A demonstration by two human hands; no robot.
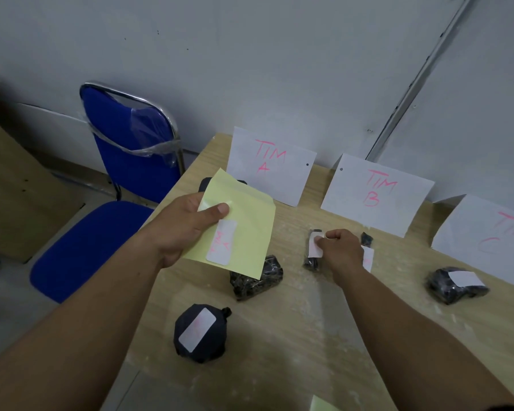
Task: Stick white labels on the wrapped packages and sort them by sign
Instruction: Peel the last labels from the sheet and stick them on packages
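Note:
My left hand (187, 225) holds a yellow backing sheet (244, 229) up over the table, with one white label (221, 243) stuck on it. My right hand (340, 249) presses a white label (314, 247) onto a small black wrapped package (312, 262) lying in front of the TIM B sign (377, 192). A round black package (201, 333) with a label lies near me. An unlabelled crinkled package (257, 280) sits partly under the sheet. Another labelled package (454, 283) lies before the TIM C sign (493, 235). The TIM A sign (272, 164) leans on the wall.
A blue folding chair (128, 161) stands at the wooden table's (309, 336) left edge. A black package (205, 183) peeks from behind the sheet near TIM A. One more small dark package (367, 239) lies behind my right hand. A yellow scrap (322, 404) lies at the near edge.

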